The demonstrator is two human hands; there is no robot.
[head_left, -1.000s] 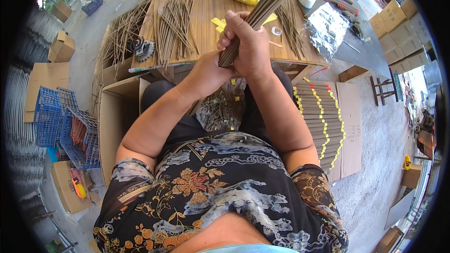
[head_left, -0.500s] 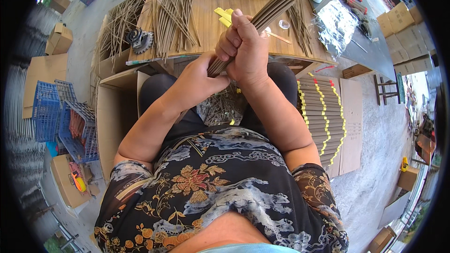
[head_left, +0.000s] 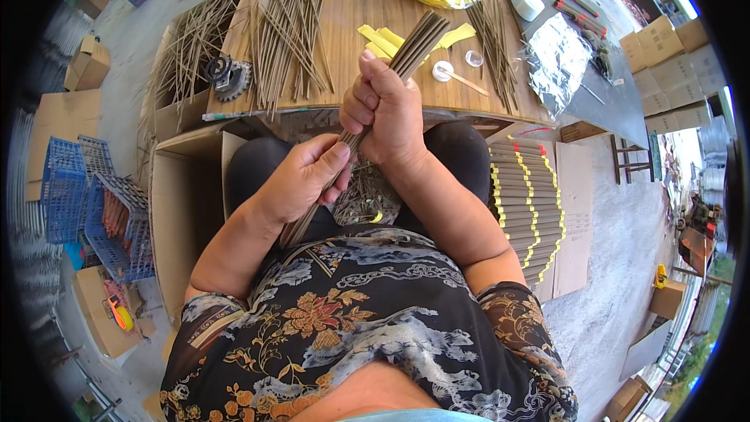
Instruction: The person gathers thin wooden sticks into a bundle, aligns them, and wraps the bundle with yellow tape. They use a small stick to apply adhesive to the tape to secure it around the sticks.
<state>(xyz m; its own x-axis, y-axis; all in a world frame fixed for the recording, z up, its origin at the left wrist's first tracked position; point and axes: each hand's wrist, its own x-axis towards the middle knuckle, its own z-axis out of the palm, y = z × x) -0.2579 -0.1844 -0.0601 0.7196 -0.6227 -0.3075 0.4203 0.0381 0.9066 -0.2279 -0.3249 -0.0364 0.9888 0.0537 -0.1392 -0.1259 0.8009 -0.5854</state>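
Observation:
A bundle of thin brown incense sticks [head_left: 414, 45] slants from my lap up over the near edge of the wooden table. My right hand [head_left: 383, 109] is wrapped round its upper part, thumb on top. Lower down, my left hand [head_left: 312, 176] grips the same bundle, whose bottom end reaches toward my shirt. Past the bundle's top lie yellow paper strips [head_left: 380, 41]. Beside them stand a small white jar [head_left: 442, 70] with a flat wooden stick [head_left: 467, 83] across it and a clear round lid [head_left: 474, 58].
Loose sticks [head_left: 289, 39] are spread on the wooden table [head_left: 355, 12], near a black geared clamp [head_left: 229, 78]. Bundles with yellow bands [head_left: 531, 203] lie on cardboard at right. An open carton [head_left: 183, 203] and blue crates [head_left: 70, 187] stand at left. Crumpled foil [head_left: 557, 59] covers part of the grey table.
The bundle and both hands have come lower and closer to my body. My left hand has slid down the sticks, and the white jar and more yellow strips now show.

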